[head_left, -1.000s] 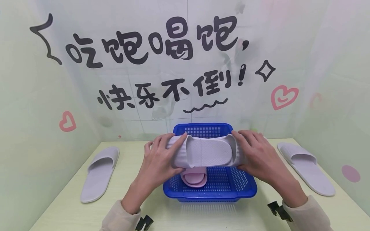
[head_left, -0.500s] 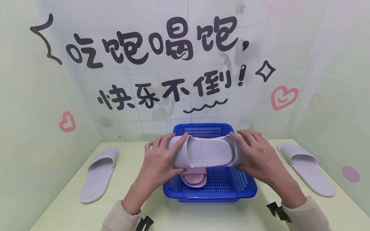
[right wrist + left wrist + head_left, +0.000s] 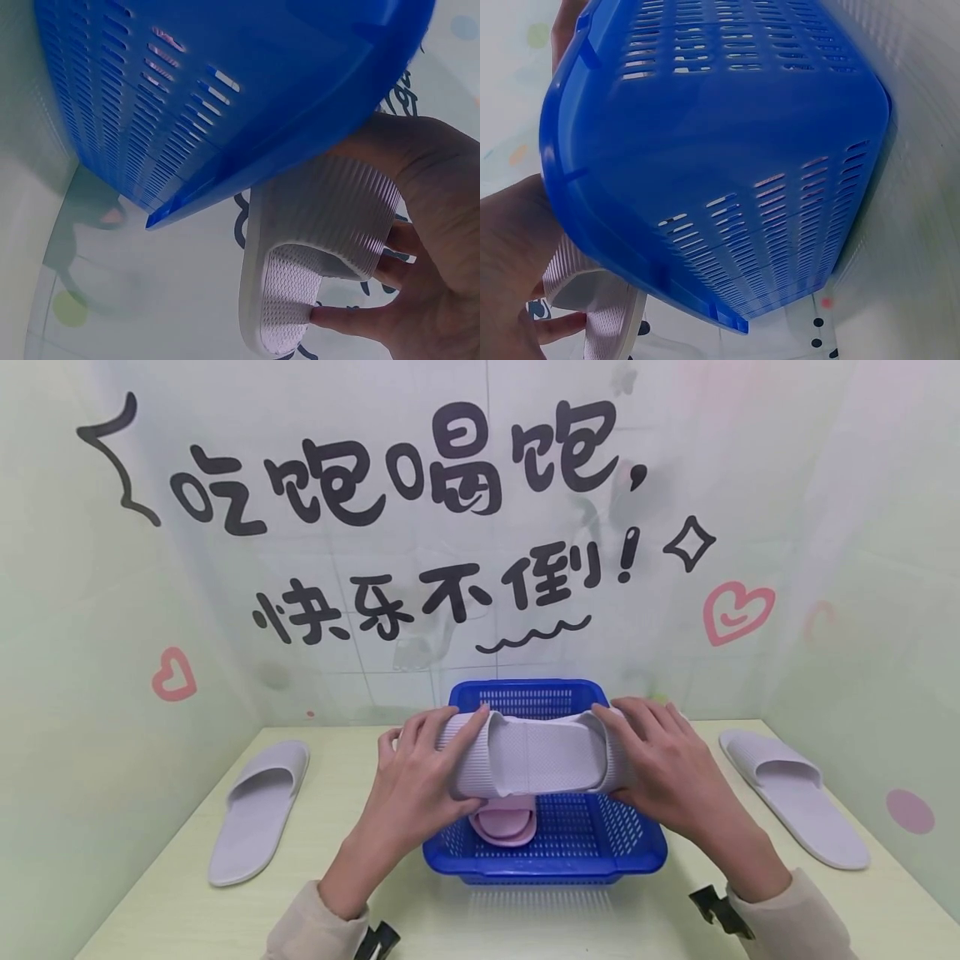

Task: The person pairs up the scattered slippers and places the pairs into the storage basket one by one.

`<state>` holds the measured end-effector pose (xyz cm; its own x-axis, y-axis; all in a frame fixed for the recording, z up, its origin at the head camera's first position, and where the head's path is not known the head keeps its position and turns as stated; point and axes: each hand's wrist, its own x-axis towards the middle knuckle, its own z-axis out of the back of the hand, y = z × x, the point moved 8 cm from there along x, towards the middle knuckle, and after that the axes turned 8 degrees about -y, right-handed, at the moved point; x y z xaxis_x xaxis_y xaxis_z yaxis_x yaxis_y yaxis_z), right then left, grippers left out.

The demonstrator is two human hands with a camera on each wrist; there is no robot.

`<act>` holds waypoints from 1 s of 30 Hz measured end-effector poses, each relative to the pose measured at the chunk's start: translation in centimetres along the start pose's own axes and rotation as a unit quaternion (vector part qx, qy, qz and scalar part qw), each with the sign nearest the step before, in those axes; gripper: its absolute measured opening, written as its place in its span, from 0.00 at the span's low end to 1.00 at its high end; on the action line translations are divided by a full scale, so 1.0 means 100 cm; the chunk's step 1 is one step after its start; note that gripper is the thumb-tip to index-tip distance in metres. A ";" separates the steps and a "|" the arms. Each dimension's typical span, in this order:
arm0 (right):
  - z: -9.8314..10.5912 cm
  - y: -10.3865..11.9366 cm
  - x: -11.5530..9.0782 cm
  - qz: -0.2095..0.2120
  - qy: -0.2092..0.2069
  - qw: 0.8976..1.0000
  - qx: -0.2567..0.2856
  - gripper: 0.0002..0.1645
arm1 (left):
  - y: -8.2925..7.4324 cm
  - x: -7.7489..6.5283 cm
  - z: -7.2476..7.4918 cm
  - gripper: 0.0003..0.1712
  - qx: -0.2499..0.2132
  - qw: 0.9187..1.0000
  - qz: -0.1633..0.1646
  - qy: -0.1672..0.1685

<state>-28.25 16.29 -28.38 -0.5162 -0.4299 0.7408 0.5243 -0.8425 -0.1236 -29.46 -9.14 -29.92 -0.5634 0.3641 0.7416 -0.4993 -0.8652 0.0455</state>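
In the head view, a pair of pale lavender-grey slippers lies sideways over the blue basket, fitted together with a ribbed strap at each end. My left hand grips the left end, its thumb below and fingers above. At the right end, my right hand holds the other strap. The right wrist view shows a ribbed strap and dimpled insole beside that hand's fingers. Below the pair, a pink slipper sits in the basket, partly hidden by what I hold.
One lavender-grey slipper lies on the table at the left, and another slipper at the right. A printed wall sheet rises close behind the basket. Side walls stand on both sides.
My hands have drawn very slightly closer together on the slippers, which stay over the basket. Everything else looks the same.
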 end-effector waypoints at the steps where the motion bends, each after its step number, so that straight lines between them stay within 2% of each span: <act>1: 0.000 0.000 0.000 0.000 0.000 1.000 0.000 0.69 | 0.000 0.000 0.000 0.71 0.001 1.000 0.000 0.000; 10: -0.002 -0.001 -0.001 -0.017 0.003 1.000 0.001 0.70 | -0.003 0.000 -0.002 0.73 0.010 1.000 -0.010 -0.001; 30: -0.003 0.001 0.000 -0.009 -0.002 1.000 -0.003 0.69 | -0.006 -0.001 -0.003 0.75 0.010 1.000 -0.010 0.014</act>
<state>-28.39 16.12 -28.63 -0.5236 -0.4134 0.7450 0.5110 -0.8520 -0.1136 -29.36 -8.56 -30.20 -0.5723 0.3912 0.7208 -0.4976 -0.8642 0.0739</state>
